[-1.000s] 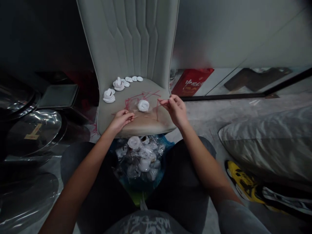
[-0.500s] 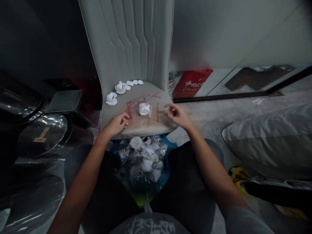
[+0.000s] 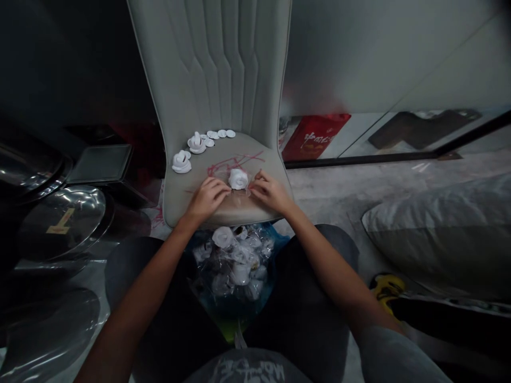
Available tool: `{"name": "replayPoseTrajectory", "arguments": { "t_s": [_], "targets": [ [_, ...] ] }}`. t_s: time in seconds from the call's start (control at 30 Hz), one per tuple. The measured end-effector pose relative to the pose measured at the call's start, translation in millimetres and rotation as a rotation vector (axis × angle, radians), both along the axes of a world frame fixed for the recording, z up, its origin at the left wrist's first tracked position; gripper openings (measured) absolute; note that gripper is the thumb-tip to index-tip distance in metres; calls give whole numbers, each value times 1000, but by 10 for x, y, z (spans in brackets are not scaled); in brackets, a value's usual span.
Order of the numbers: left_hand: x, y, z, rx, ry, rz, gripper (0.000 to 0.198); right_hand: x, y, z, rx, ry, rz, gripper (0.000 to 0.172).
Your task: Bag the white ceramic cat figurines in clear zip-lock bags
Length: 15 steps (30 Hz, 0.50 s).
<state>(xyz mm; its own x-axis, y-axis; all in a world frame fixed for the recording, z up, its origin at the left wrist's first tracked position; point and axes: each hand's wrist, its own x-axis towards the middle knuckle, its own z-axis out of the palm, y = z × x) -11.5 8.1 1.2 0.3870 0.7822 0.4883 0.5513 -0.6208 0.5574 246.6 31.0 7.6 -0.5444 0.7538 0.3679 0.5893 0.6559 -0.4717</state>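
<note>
A small white rolled bundle (image 3: pixel 238 179) rests on the grey chair seat, on a sheet of clear plastic film (image 3: pixel 240 198). To its left my left hand (image 3: pixel 209 198) has its fingertips pinched at the film's edge. On the other side my right hand (image 3: pixel 272 192) pinches the film close to the bundle. Thin red strips (image 3: pixel 235 159) lie behind the bundle. Farther back on the left are two more white rolled pieces, a nearer one (image 3: pixel 181 161) and a farther one (image 3: pixel 197 142), beside a row of several white discs (image 3: pixel 221 133).
Between my knees, a blue bag (image 3: pixel 275 239) holds several film-wrapped white bundles (image 3: pixel 223 237). The grey chair (image 3: pixel 187 207) faces me. Metal bins (image 3: pixel 59 218) stand at left. A red bag (image 3: pixel 315 137) stands right of the chair; a large grey cushion-like object (image 3: pixel 439 239) lies farther right.
Both hands have moved inward to the white bundle and now pinch the plastic film on either side. The film has lifted around the bundle.
</note>
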Motion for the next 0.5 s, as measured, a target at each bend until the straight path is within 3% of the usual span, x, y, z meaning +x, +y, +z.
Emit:
{"name": "replayPoseTrajectory", "arguments": {
  "t_s": [0.3,0.5],
  "targets": [
    [-36,73,149,-247,-570,238,21,-136,89,189,-463,676,-173,24],
    [-34,66,162,-417,-734,273,33,-219,35,241,-806,924,-90,28]
  ]
}}
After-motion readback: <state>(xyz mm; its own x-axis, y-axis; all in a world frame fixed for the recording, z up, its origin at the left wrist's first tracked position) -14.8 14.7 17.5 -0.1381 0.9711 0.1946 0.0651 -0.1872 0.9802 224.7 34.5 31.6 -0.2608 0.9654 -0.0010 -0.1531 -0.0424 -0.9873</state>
